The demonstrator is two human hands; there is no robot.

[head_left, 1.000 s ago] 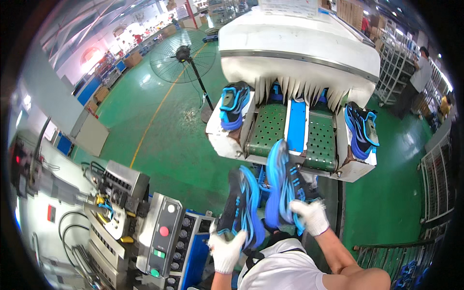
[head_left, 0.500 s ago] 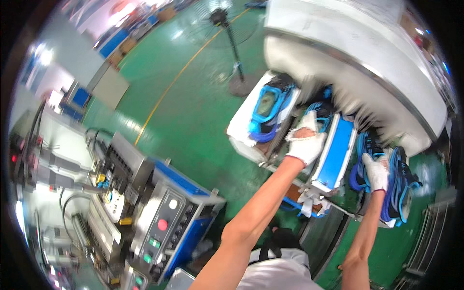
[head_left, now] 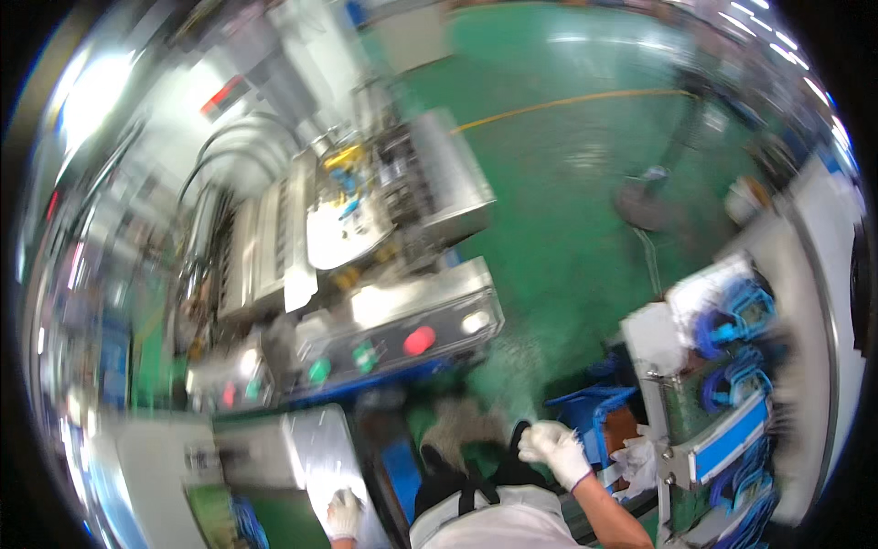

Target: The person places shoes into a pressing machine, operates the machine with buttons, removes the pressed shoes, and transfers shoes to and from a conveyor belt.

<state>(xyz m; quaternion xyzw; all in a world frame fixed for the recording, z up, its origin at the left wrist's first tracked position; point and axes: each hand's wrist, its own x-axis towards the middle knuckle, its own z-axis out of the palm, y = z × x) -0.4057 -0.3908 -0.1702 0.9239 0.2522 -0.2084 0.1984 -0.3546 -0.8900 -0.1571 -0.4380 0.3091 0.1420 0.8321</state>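
Observation:
My right hand [head_left: 553, 450], in a white glove, hangs in the air beside a blue bin [head_left: 585, 416]. Its fingers look curled in, and nothing shows between them. At the lower left, my gloved left hand [head_left: 344, 514] is at a pale metal panel [head_left: 320, 439] below the machine; blur hides its fingers and whether it holds anything. Several black shoes with bright blue trim lie in a line at the right, away from both hands, among them one shoe [head_left: 745, 306] near a white hood [head_left: 814, 366].
A machine with a control panel [head_left: 402, 343] and a metal bed [head_left: 265, 242] stands in front at the left. White cloth [head_left: 636, 462] lies by the bin. A blue-topped block [head_left: 729, 437] sits among the shoes. A fan's round base [head_left: 643, 203] stands on the green floor.
The view has swung left toward the machine. Both my hands have left the shoes by the hood; the left is now low at the panel, the right beside the bin.

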